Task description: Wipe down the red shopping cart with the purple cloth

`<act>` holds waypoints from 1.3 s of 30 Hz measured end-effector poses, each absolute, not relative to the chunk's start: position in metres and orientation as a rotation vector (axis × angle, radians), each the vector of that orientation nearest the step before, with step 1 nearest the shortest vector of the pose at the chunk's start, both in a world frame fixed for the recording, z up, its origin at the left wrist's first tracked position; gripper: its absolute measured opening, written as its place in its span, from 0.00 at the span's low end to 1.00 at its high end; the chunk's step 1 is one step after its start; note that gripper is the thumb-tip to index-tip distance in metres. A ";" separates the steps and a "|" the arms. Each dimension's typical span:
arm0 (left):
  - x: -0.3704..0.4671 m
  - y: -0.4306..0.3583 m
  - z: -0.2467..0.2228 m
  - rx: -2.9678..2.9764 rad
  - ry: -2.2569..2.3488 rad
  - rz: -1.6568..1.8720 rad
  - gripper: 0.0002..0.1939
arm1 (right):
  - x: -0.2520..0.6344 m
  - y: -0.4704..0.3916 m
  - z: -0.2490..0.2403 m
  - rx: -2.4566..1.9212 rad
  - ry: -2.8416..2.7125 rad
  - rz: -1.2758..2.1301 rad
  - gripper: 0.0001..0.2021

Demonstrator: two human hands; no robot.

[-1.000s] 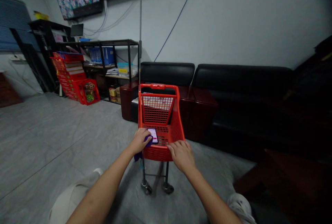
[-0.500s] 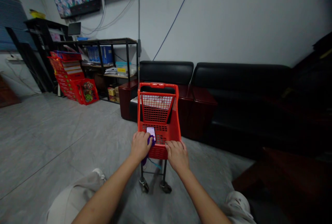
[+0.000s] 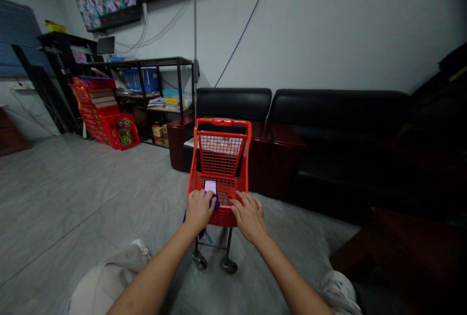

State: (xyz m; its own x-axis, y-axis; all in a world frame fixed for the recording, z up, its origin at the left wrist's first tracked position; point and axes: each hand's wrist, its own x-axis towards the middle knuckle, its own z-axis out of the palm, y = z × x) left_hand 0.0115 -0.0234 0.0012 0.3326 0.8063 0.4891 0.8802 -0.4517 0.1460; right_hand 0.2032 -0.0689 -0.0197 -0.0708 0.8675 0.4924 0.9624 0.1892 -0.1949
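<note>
A small red shopping cart (image 3: 219,153) stands on the grey floor in front of me. Inside its basket, near the front left corner, a phone with a lit screen (image 3: 210,186) lies beside a purple cloth (image 3: 215,201). My left hand (image 3: 199,209) is over the basket's near left edge, its fingers against the purple cloth and partly hiding it; it looks closed on the cloth. At the near right corner, my right hand (image 3: 249,213) has its fingers spread over the rim, holding nothing. Part of the cloth hangs below my left hand.
Black sofas (image 3: 339,125) with dark red wooden arms line the wall behind the cart. Stacked red crates (image 3: 95,113) and a black shelf (image 3: 153,62) stand at the left. A dark wooden piece (image 3: 390,237) is at the right.
The cart's near end and wheels have shifted slightly left. My right hand's fingers have loosened and spread at the rim. My left hand has moved slightly relative to the phone, covering its lower part.
</note>
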 end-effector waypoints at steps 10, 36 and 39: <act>0.032 -0.029 -0.005 -2.183 -1.894 -0.936 0.14 | 0.166 -0.061 -0.033 -1.744 -1.866 -0.166 0.16; -0.061 0.020 0.004 -2.512 -1.814 -0.749 0.13 | 0.173 -0.048 -0.015 -1.738 -1.898 -0.271 0.19; -0.036 0.006 0.000 -2.484 -1.789 -0.767 0.13 | 0.169 -0.038 -0.025 -1.782 -1.836 -0.216 0.19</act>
State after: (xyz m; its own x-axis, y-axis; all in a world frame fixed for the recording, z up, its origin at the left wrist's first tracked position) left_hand -0.0356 0.0055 -0.0003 0.2393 0.8957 0.3749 0.8888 -0.3574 0.2867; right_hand 0.1688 -0.0377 -0.0250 0.0467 0.8674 0.4954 0.9586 0.1006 -0.2665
